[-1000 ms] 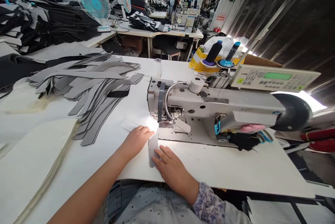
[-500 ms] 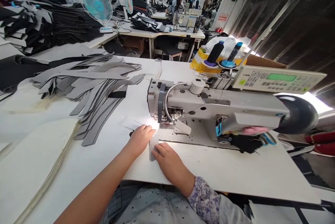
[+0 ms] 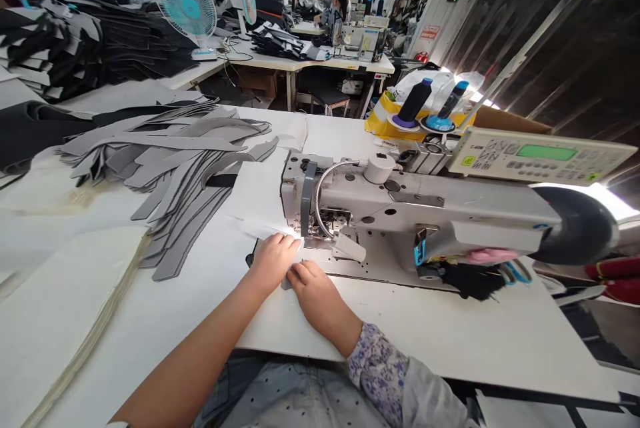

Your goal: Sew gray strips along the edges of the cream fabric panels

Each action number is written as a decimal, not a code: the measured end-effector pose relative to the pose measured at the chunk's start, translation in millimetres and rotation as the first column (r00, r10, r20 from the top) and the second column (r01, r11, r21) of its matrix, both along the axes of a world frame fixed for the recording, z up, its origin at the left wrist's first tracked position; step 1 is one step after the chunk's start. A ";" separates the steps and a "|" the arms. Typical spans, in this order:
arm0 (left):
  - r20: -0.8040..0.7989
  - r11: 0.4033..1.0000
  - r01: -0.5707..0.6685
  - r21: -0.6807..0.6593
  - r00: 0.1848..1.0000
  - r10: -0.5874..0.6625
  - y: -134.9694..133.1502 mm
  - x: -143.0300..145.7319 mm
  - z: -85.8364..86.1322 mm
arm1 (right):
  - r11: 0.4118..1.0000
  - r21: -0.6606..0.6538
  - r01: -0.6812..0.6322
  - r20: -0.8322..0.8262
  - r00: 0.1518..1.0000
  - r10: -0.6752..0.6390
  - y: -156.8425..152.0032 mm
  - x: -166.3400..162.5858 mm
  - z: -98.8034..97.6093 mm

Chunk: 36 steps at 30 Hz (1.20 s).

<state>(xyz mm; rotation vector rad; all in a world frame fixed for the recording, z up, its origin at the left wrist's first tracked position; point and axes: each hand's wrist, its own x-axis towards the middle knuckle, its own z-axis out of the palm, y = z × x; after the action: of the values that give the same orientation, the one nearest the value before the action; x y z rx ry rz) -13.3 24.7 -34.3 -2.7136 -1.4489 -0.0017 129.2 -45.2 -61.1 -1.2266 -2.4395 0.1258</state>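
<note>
Grey strip (image 3: 287,284) under both hands (image 3: 274,260) (image 3: 320,296)

Grey fabric strip (image 3: 287,284): narrow, mostly hidden under left hand (image 3: 274,260) and right hand (image 3: 317,298); short near end showing just below right fingertips, on white tabletop (image 3: 280,321); far part reaching toward needle area, outline there lost in glare and behind fingers. Sewing machine (image 3: 370,195): pale, scuffed body set crosswise, needle end at left, just beyond both hands
</note>
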 end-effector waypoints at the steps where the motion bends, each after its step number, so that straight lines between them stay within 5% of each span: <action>1: 0.001 1.000 0.001 0.005 1.000 -0.001 0.3 -0.2 -0.3 | 1.000 0.001 0.006 -0.008 1.000 -0.006 1.8 -0.5 -1.8; 16: 0.144 1.000 -0.004 -0.029 0.990 0.008 10.9 3.4 -3.6 | 0.999 0.030 -0.013 0.000 1.000 0.013 22.0 2.2 -9.8; 22: 0.251 0.976 -0.212 0.047 0.948 0.194 14.7 6.2 -17.5 | 0.998 0.055 0.017 -0.032 0.999 -0.015 26.3 2.8 -15.9; 28: 0.182 0.962 -0.252 0.107 0.956 0.231 31.1 13.1 -23.7 | 0.996 0.044 0.076 0.032 0.996 -0.077 24.4 4.9 -21.9; 36: 0.217 0.981 -0.188 0.043 0.960 0.175 57.5 12.5 -31.5 | 0.992 0.048 0.113 0.001 0.994 -0.113 22.7 4.4 -29.3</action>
<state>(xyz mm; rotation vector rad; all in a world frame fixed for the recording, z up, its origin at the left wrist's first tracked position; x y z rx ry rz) -0.8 82.3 -65.8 -2.5856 -1.7175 -0.3330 133.6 -22.5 -90.3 -1.3407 -2.3557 0.0323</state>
